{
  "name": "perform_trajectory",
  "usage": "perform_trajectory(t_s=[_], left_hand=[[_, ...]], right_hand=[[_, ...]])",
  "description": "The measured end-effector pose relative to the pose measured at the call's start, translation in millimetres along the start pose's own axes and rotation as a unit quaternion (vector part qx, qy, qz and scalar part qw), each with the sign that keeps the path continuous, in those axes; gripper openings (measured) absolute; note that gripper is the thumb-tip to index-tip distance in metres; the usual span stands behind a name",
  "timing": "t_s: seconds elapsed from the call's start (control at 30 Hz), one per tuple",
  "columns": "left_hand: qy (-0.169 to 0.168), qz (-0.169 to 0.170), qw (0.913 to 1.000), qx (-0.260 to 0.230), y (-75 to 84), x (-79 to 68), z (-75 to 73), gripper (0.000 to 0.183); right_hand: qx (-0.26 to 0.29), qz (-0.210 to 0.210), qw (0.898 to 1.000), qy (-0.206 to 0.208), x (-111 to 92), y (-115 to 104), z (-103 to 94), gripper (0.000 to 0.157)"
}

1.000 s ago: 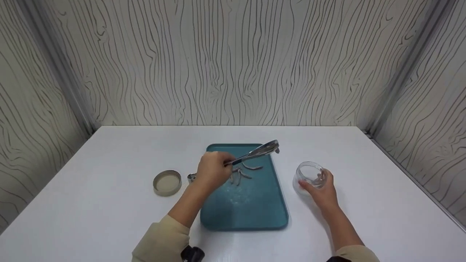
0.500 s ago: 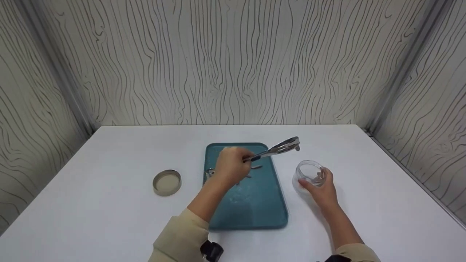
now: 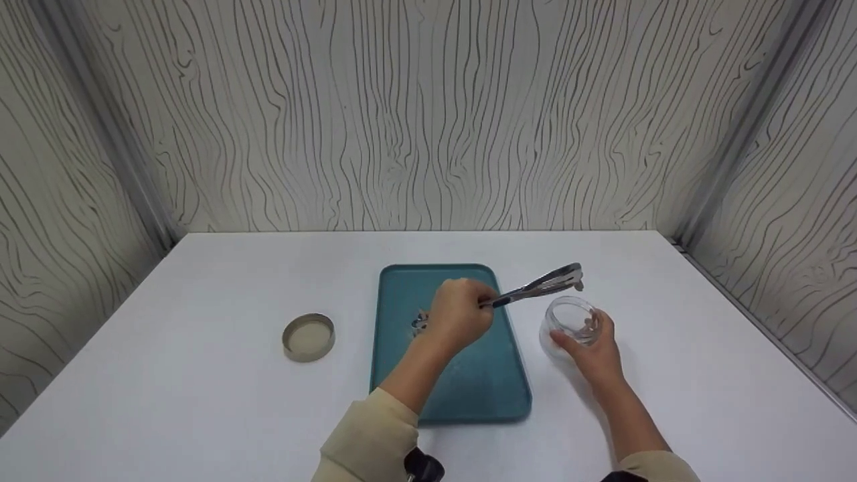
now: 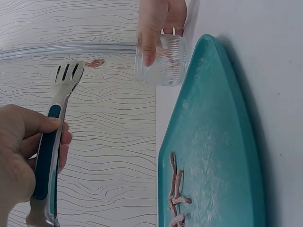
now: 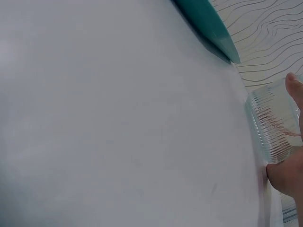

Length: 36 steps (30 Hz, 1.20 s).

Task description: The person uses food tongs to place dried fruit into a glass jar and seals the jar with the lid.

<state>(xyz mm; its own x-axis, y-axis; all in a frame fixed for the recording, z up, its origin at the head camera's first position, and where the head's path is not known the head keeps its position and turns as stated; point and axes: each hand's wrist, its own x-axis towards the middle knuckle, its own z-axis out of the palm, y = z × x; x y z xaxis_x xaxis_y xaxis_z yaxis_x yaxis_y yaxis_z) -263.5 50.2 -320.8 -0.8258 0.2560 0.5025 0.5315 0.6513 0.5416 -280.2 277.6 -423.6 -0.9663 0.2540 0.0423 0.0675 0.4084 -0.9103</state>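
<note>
My left hand (image 3: 462, 311) grips metal tongs (image 3: 535, 289) with dark blue handle panels, fingers curled round the handle. From the slotted tips of the tongs a small brownish-pink strip (image 4: 95, 63), like dried meat, sticks out near the jar's mouth. The clear ribbed glass jar (image 3: 557, 337) stands on the table to the right of the tray, its top uncovered. My right hand (image 3: 600, 355) holds it round the side, thumb in front. A few similar strips show through the glass. More strips (image 4: 173, 175) lie on the teal tray (image 3: 469, 405), mostly hidden behind my left hand in the head view.
A round beige lid (image 3: 308, 338) lies on the white table (image 3: 201, 375) left of the tray. Pale residue marks the tray's surface. Wood-grain patterned panels (image 3: 415, 120) enclose the table at the back and both sides.
My left hand has carried the tongs and strip rightward from over the tray to just above the jar's mouth, lowering slightly at the end. My right hand and the jar stay put.
</note>
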Motion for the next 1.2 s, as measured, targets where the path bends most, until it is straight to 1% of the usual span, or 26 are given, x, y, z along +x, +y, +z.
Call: perform_trajectory(t_s=[0.17,0.33,0.53,0.67,0.97,1.2], left_hand=[[0.001,0.005,1.0,0.002,-0.6,-0.5,11.4,0.021],[-0.015,-0.019,0.9997,0.007,-1.6,-0.9,22.4,0.022],[-0.034,-0.039,0.9986,0.013,-2.0,-3.2,33.0,0.022],[-0.04,-0.04,0.9983,0.015,-1.3,-4.1,37.7,0.022],[-0.039,-0.038,0.998,0.032,-3.1,-5.9,46.3,0.021],[-0.039,-0.032,0.9982,0.034,-3.8,-5.7,50.4,0.021]], right_hand=[[-0.012,0.0,1.0,-0.012,-0.5,-2.6,-1.7,0.101],[-0.009,-0.006,1.0,-0.008,-0.6,-2.2,-1.3,0.099],[-0.004,0.005,1.0,-0.01,-1.8,-2.2,-1.1,0.099],[-0.001,0.002,1.0,-0.007,-2.5,-2.3,-1.1,0.097],[0.022,-0.004,1.0,-0.005,-3.0,-2.5,-1.8,0.097],[0.008,0.003,1.0,-0.013,-2.2,-3.8,-1.6,0.1]])
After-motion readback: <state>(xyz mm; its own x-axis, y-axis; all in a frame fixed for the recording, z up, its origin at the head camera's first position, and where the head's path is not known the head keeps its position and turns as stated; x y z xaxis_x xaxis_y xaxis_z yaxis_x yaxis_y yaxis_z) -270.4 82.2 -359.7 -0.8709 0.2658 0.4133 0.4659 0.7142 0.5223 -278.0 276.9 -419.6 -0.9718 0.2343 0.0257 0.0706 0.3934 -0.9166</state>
